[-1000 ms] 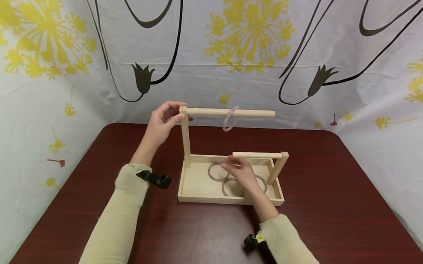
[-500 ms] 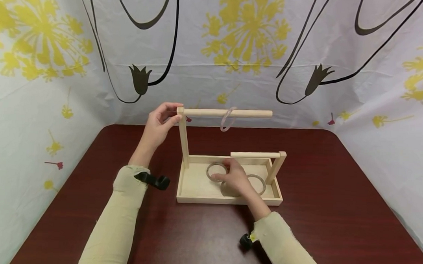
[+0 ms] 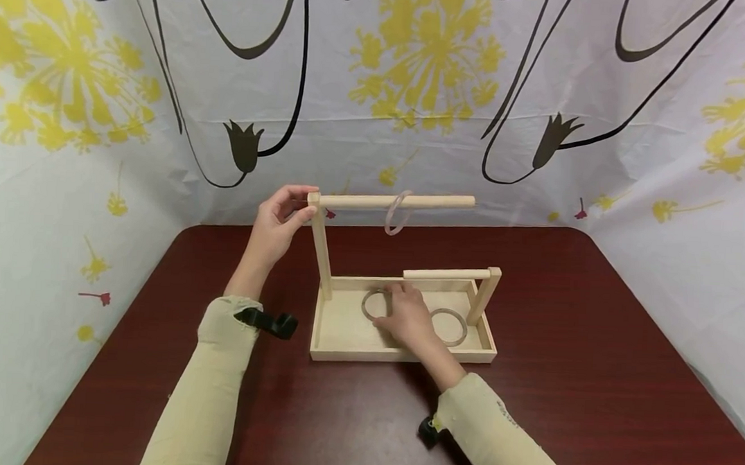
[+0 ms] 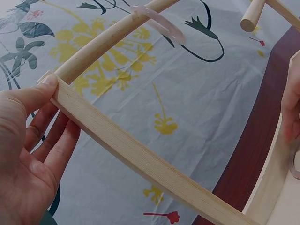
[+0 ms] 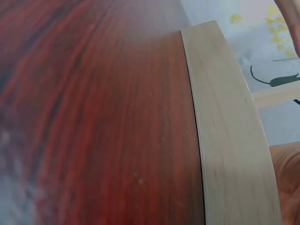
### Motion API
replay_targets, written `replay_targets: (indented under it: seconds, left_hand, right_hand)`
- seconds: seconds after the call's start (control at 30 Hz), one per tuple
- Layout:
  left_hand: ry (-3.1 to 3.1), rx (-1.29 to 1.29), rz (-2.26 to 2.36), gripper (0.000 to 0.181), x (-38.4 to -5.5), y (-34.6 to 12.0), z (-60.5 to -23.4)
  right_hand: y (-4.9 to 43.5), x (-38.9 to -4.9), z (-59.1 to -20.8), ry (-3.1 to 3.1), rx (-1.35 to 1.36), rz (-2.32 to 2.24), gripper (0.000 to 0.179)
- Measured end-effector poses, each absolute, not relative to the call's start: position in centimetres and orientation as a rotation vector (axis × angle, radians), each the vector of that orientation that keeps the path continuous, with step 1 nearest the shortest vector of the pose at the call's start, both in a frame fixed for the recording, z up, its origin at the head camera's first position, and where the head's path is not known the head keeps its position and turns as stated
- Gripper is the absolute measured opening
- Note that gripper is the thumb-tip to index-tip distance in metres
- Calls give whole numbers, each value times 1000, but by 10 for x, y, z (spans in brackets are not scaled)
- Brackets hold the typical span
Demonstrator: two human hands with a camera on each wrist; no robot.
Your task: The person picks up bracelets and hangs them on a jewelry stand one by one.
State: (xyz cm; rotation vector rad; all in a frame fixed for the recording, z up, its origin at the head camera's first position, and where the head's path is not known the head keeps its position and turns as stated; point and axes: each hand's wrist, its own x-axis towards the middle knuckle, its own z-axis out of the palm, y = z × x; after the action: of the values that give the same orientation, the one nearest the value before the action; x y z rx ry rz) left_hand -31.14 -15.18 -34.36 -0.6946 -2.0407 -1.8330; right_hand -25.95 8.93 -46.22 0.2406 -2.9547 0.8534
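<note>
A wooden stand has a shallow tray [image 3: 343, 332], a tall post [image 3: 322, 254] with a long dowel [image 3: 349, 202], and a short post [image 3: 485, 293] with a shorter dowel [image 3: 445, 274]. My left hand [image 3: 275, 225] grips the top of the tall post, thumb in front, fingers behind, as the left wrist view also shows. One pale ring [image 3: 392, 223] hangs on the long dowel. Down in the tray, my right hand [image 3: 409, 316] reaches over the left ring [image 3: 366, 311], thumb and fingers spread apart; what lies beneath it is hidden. Another ring [image 3: 465, 327] lies to its right.
The stand sits on a dark red table [image 3: 559, 379]. Behind and beside it hangs a white cloth [image 3: 327, 119] with yellow and dark flower prints. The short dowel is just above and behind my right hand.
My right hand has lowered into the tray and moved a little left, covering the ring in the middle. My left hand keeps its grip on the post. The whole view has shifted slightly.
</note>
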Motion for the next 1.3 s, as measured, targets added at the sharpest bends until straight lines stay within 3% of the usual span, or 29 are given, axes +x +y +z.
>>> replay_targets:
  seconds: [0.27,0.87,1.13,1.3]
  left_hand:
    - [-2046,-684,-1831,30,-311,-153,-344]
    - [-2031,-701,-1843,31,-311,-152,-342]
    - [-2032,-695,-1829,30,-311,-152,-343]
    - [-2026,-696,-1837,31,-311,-152,-343]
  right_hand:
    - [91,-258,-462,-2909,275,894,64]
    - [93,-260,-452,-3046,406,851,82]
    - [92,-258,-448,-3084,416,826,65]
    - [92,-257,-447,-3102,416,824,70]
